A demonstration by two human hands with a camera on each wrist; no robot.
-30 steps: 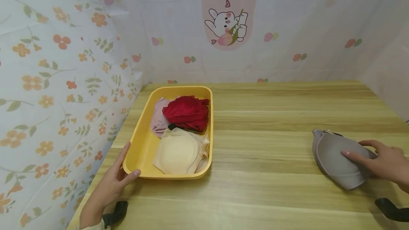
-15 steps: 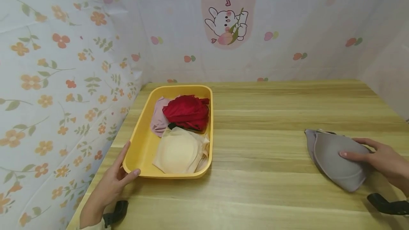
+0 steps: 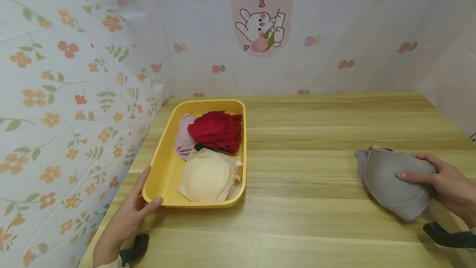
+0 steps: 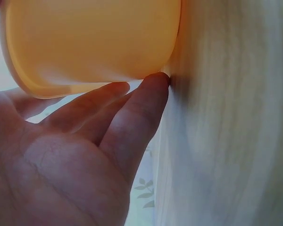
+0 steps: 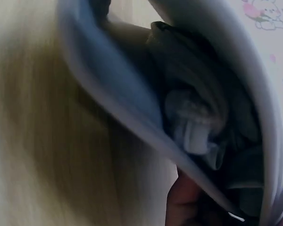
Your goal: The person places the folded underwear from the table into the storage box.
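My right hand grips a folded grey bra at the right of the head view, thumb on the outer cup. In the right wrist view, straps and bands lie bunched between the bra's two cups; most of the fingers are hidden. My left hand rests against the near left corner of a yellow basin. Its thumb lies at the near rim, and its nearly straight fingers touch the outer wall in the left wrist view.
Inside the basin are a folded cream bra, a red lacy garment and a pale pink cloth. The wood-grain table spans between basin and grey bra. Patterned curtains border the left and back.
The right hand has shifted slightly left with the grey bra, then tilted it a little so its cup faces up more. The left hand and basin have stayed put.
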